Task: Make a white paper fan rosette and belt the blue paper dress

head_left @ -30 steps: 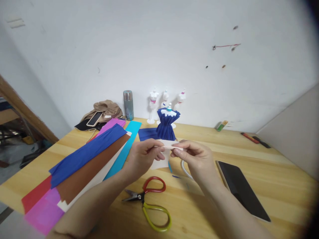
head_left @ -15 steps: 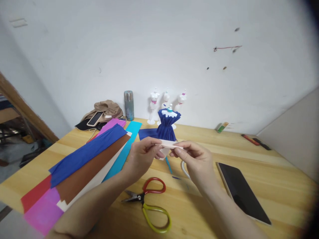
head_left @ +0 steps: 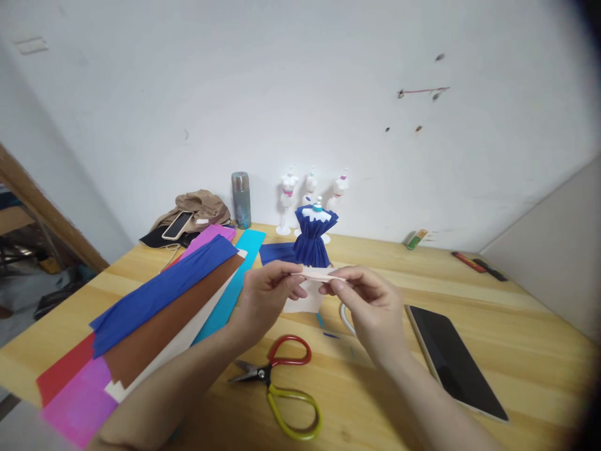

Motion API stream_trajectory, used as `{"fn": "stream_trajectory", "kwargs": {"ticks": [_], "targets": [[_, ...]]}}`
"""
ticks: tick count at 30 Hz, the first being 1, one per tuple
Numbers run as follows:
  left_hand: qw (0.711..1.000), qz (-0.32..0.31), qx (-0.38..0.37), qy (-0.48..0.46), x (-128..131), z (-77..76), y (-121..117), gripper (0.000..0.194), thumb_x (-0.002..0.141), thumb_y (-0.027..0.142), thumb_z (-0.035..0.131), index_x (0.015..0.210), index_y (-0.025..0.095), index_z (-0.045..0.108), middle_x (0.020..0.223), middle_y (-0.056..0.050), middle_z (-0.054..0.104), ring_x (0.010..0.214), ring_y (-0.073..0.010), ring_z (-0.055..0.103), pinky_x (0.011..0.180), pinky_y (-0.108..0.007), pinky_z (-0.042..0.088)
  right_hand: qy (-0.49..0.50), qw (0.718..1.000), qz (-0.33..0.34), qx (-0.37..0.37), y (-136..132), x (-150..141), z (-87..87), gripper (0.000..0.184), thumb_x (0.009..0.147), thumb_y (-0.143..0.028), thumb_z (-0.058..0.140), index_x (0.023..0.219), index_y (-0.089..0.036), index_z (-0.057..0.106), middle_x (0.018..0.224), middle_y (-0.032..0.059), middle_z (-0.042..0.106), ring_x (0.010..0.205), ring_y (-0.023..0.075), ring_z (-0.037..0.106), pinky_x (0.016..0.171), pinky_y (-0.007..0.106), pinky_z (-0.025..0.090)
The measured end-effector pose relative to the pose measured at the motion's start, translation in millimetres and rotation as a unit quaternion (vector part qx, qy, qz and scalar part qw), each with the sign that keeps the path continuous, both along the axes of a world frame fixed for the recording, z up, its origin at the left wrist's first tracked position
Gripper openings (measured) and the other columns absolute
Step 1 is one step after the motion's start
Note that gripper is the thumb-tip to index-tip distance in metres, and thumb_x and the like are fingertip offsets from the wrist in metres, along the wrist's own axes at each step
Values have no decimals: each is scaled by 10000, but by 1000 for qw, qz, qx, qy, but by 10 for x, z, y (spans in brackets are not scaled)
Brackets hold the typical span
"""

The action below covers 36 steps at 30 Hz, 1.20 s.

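My left hand (head_left: 268, 295) pinches one end of a folded strip of pale cream paper (head_left: 320, 274). At its other end, the thumb and fingers of my right hand (head_left: 370, 304) are closed on it. Part of the pale paper shows below, between the hands. Just behind stands a small white dress form (head_left: 317, 214) wearing a pleated dark blue paper dress (head_left: 312, 241). Scissors (head_left: 265, 374) with one red and one yellow handle lie on the table, blades apart. A white ring (head_left: 346, 318), partly hidden, is beside my right hand.
Crepe paper sheets (head_left: 164, 294) in several colours lie at the left. A tablet (head_left: 455, 360) is at the right. Along the wall stand a thermos (head_left: 241, 200) and white mini dress forms (head_left: 287, 185). A cap and brown cloth (head_left: 201, 207) with a phone (head_left: 178, 225) sit far left.
Both hands keep their pinch on the pale paper. More of the sheet shows hanging below the fold. The view has shifted slightly.
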<state>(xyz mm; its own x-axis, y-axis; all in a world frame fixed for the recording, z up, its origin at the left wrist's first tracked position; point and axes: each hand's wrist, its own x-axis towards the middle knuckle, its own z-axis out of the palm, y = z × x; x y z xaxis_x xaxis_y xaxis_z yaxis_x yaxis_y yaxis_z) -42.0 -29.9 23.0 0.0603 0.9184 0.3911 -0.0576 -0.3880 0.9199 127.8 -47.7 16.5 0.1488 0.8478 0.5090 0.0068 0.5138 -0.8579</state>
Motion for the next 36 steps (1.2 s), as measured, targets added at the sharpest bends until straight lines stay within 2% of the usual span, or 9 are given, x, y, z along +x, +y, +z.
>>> {"fn": "stream_trajectory", "kwargs": {"ticks": [9, 12, 13, 15, 17, 20, 23, 28, 36], "targets": [[999, -46, -21, -19, 10, 43, -11, 76, 782, 217, 715, 818, 150, 722, 594, -21, 739, 535, -136, 703, 550, -209, 576, -17, 1000, -7, 8, 7, 16, -23, 114, 844, -244, 692, 735, -213, 691, 688, 25, 708, 634, 167, 668, 610, 283, 527], [999, -42, 7, 6, -7, 37, -8, 82, 802, 225, 700, 825, 154, 733, 601, -21, 739, 544, -130, 700, 556, -201, 570, -58, 998, -25, 22, 28, 59, -32, 54, 863, -253, 660, 863, -216, 699, 713, 18, 671, 639, 171, 653, 611, 305, 529], [999, -36, 16, 16, -18, 31, -4, 84, 811, 227, 693, 827, 156, 735, 603, -20, 739, 542, -126, 696, 555, -198, 567, -91, 994, -43, 43, 35, 76, -29, 99, 863, -250, 652, 944, -222, 702, 735, 16, 652, 662, 177, 644, 626, 319, 530], [998, -19, 36, 39, -40, 17, 9, 81, 822, 222, 684, 830, 161, 738, 608, -14, 738, 536, -116, 687, 555, -191, 559, -177, 974, -95, 109, 43, 105, -11, 254, 847, -246, 662, 1100, -236, 684, 828, 32, 630, 770, 204, 634, 702, 365, 537], [996, -11, 55, 62, -59, 5, 21, 75, 824, 212, 684, 836, 164, 740, 615, -8, 737, 538, -112, 684, 559, -186, 556, -258, 940, -135, 178, 42, 118, 18, 361, 825, -250, 692, 1184, -242, 653, 1026, 87, 635, 973, 261, 630, 837, 439, 534], [992, -32, 73, 96, -71, -9, 23, 77, 838, 202, 672, 836, 168, 741, 627, -2, 735, 560, -108, 686, 566, -178, 550, -322, 913, -123, 220, 34, 106, 44, 368, 834, -263, 702, 1194, -246, 632, 1330, 151, 565, 1280, 341, 530, 1027, 544, 462], [986, -59, 83, 133, -72, -15, 4, 117, 876, 206, 644, 810, 170, 733, 651, -3, 736, 587, -96, 677, 572, -164, 532, -325, 919, -79, 210, 36, 84, 25, 259, 864, -246, 684, 1119, -255, 641, 1359, 144, 577, 1376, 348, 469, 1076, 578, 430], [986, -107, 48, 119, -68, 1, -25, 167, 900, 269, 647, 807, 159, 733, 638, -9, 726, 571, -87, 659, 577, -159, 532, -275, 946, -38, 169, 38, 76, 5, 49, 867, -215, 692, 890, -249, 664, 1229, 108, 679, 1309, 316, 555, 1039, 543, 480], [990, -124, 6, 64, -33, 73, -31, 128, 861, 226, 678, 771, 154, 733, 619, -7, 723, 552, -80, 654, 565, -151, 539, -216, 966, -5, 142, 21, 78, 33, 90, 858, -179, 702, 807, -253, 699, 1089, 73, 735, 1159, 260, 660, 979, 456, 532]]}}
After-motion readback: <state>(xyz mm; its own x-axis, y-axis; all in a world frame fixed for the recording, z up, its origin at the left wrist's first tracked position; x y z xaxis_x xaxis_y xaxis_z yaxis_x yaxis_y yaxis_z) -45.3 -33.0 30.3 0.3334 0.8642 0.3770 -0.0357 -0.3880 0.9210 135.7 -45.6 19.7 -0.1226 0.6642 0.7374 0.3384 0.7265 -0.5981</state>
